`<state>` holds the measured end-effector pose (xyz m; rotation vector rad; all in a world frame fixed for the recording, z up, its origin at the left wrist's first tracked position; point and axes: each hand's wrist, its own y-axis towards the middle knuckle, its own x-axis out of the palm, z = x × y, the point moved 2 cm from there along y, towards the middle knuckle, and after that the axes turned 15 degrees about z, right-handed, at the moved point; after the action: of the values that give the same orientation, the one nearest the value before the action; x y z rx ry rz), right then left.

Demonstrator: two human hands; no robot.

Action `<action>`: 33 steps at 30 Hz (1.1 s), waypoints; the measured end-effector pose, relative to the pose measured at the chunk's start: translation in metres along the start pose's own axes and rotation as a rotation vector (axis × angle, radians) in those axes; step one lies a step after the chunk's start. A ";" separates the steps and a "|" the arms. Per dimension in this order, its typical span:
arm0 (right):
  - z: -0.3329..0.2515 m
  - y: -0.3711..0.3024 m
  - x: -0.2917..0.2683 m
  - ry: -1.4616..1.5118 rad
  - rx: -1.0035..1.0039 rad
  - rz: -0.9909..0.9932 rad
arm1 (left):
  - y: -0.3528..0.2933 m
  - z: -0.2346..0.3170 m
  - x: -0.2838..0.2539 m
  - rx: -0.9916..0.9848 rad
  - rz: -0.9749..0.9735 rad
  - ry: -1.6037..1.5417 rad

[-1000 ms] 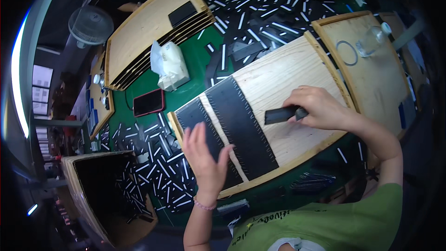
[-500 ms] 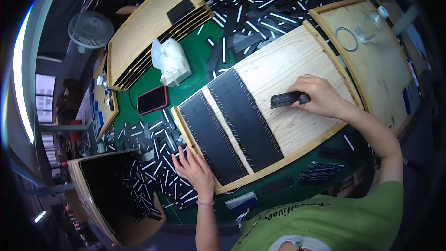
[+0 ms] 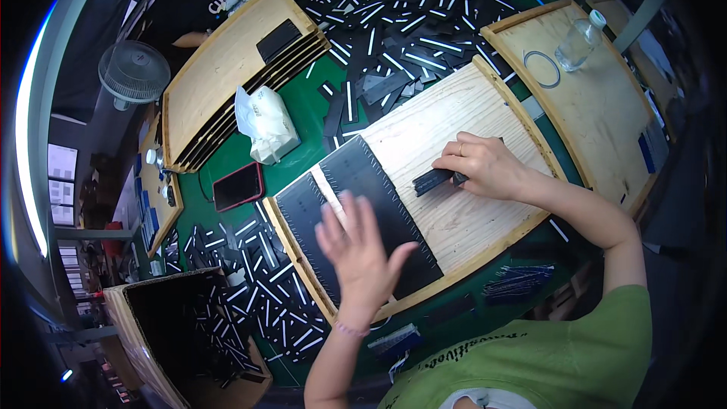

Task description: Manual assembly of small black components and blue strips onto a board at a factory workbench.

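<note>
White lettering is showing on one co-worker's black T-shirt point(image 3: 182, 9) across the green surface point(image 3: 312, 110), while, apart from each other, the right hand point(image 3: 478, 169) is clamping one black bundle point(image 3: 432, 181) jutting leftward over the wooden tray point(image 3: 454, 113) and the left hand point(image 3: 363, 263) is spreading its fingers over two black panels point(image 3: 393, 216), contact unclear.

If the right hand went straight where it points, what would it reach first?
Probably the nearer black panel on the wooden board, though the right hand might pass above it; its height is unclear.
</note>
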<state>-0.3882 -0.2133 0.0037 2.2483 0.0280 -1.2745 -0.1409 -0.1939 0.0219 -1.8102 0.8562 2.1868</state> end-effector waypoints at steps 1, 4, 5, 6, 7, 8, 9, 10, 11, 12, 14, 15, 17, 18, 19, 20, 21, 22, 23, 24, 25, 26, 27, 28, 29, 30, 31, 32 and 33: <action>0.000 0.001 0.002 -0.022 -0.008 0.010 | 0.012 0.011 0.012 0.055 -0.038 -0.038; 0.003 0.004 0.009 -0.052 -0.026 0.018 | 0.029 0.024 0.048 0.113 -0.082 -0.083; 0.004 0.003 0.010 -0.061 -0.023 0.015 | 0.032 0.027 0.053 0.114 -0.088 -0.087; 0.006 0.004 0.011 -0.059 -0.017 0.010 | 0.035 0.029 0.058 0.099 -0.084 -0.091; 0.006 0.006 0.012 -0.054 0.002 0.000 | 0.037 0.030 0.061 0.084 -0.080 -0.094; 0.009 0.007 0.011 -0.054 0.025 -0.011 | 0.038 0.033 0.064 0.075 -0.090 -0.099; 0.012 0.007 0.010 -0.054 0.033 -0.017 | 0.040 0.035 0.064 0.063 -0.094 -0.114; 0.015 0.008 0.009 -0.036 0.068 -0.030 | 0.042 0.035 0.064 0.050 -0.098 -0.130; 0.018 0.012 0.009 -0.014 0.098 -0.041 | 0.042 0.034 0.066 0.030 -0.098 -0.118; 0.018 0.017 0.005 0.011 0.102 -0.067 | 0.044 0.034 0.067 0.007 -0.086 -0.115; 0.021 0.024 0.002 0.019 0.110 -0.098 | 0.048 0.038 0.068 -0.017 -0.080 -0.102; 0.022 0.026 0.000 0.023 0.116 -0.127 | 0.050 0.041 0.069 -0.020 -0.083 -0.101; 0.023 0.031 -0.004 0.017 0.119 -0.167 | 0.052 0.044 0.071 -0.027 -0.095 -0.102; 0.023 0.032 -0.003 0.007 0.122 -0.204 | 0.052 0.044 0.072 -0.029 -0.099 -0.101; 0.024 0.032 -0.001 0.012 0.122 -0.205 | 0.051 0.044 0.072 -0.028 -0.107 -0.091; 0.025 0.032 -0.001 0.027 0.122 -0.184 | 0.052 0.045 0.072 -0.025 -0.113 -0.087; 0.027 0.032 -0.001 0.043 0.122 -0.161 | 0.054 0.043 0.070 -0.027 -0.104 -0.087; 0.028 0.034 -0.002 0.043 0.124 -0.161 | 0.058 0.039 0.064 -0.030 -0.095 -0.086; 0.029 0.037 -0.003 0.073 0.168 -0.227 | 0.064 0.033 0.058 -0.056 -0.059 -0.099; 0.031 0.040 -0.001 0.103 0.214 -0.295 | 0.068 0.023 0.058 -0.064 0.002 -0.169; 0.033 0.044 0.001 0.105 0.217 -0.296 | 0.073 0.011 0.058 -0.073 0.063 -0.238; 0.035 0.051 0.007 0.120 0.221 -0.330 | 0.079 -0.003 0.056 -0.078 0.127 -0.301; 0.037 0.057 0.010 0.124 0.228 -0.363 | 0.085 -0.012 0.054 -0.086 0.118 -0.373; 0.039 0.064 0.016 0.113 0.221 -0.373 | 0.092 -0.019 0.053 -0.095 0.110 -0.445; 0.042 0.072 0.020 0.119 0.231 -0.366 | 0.099 -0.023 0.057 -0.113 0.105 -0.472; 0.045 0.082 0.026 0.131 0.239 -0.356 | 0.104 -0.027 0.060 -0.122 0.086 -0.519; 0.051 0.091 0.034 0.130 0.260 -0.367 | 0.110 -0.030 0.064 -0.130 0.066 -0.567; 0.053 0.100 0.036 0.149 0.272 -0.377 | 0.115 -0.030 0.064 -0.132 0.083 -0.578; 0.055 0.108 0.038 0.168 0.285 -0.388 | 0.120 -0.031 0.067 -0.132 0.083 -0.575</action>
<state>-0.3809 -0.3400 -0.0006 2.6856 0.3838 -1.3459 -0.1888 -0.3231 -0.0067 -1.0872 0.6731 2.6569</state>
